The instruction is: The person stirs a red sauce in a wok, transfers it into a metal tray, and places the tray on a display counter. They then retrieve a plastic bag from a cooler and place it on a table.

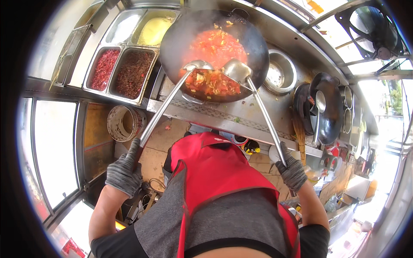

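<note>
My left hand, in a grey knit glove, grips the dark handle of a long metal ladle. My right hand, gloved alike, is closed around a second long-handled metal ladle or wok spatula. Both tool heads are in a big black wok, side by side over its middle, the right one showing a wide, shiny bowl. Red, tomato-like food with yellowish pieces fills the wok's bottom, and steam rises at its upper left. How deep the heads sit in the food is partly hidden.
Left of the wok stand metal bins with red chopped food, dark brown flakes, a yellow substance and a white one. A stained bucket is lower left. Metal bowls, a straw brush and more woks lie to the right.
</note>
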`<state>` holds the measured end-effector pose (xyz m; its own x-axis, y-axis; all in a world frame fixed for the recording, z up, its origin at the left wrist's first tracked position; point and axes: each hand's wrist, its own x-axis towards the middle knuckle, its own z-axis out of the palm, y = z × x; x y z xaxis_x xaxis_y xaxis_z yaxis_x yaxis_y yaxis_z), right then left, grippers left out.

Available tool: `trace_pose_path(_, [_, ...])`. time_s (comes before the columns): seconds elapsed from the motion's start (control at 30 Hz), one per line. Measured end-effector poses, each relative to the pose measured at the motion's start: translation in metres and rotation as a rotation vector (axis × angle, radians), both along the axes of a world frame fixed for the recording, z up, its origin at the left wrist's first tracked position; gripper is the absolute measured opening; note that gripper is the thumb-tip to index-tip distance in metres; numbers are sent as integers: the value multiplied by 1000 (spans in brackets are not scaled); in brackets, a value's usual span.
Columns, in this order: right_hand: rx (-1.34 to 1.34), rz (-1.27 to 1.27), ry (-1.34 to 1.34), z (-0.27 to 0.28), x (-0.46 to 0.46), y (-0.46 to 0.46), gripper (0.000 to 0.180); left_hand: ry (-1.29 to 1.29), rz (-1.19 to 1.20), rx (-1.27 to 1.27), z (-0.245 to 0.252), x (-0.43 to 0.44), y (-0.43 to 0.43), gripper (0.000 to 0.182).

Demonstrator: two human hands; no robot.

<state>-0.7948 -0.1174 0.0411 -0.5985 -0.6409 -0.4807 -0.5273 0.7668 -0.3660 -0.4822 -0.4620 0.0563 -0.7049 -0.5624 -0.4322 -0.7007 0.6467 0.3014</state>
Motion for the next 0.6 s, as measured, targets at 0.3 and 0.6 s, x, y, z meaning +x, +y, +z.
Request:
trace_pose_path(0.3, [497, 256, 196, 32, -33, -15, 61, -602, -376, -382, 39, -26, -23, 57])
trace_pose_path(0.6, [300, 170, 112, 5, -46, -38, 64, -277, -82, -161, -15, -34, -37, 66])
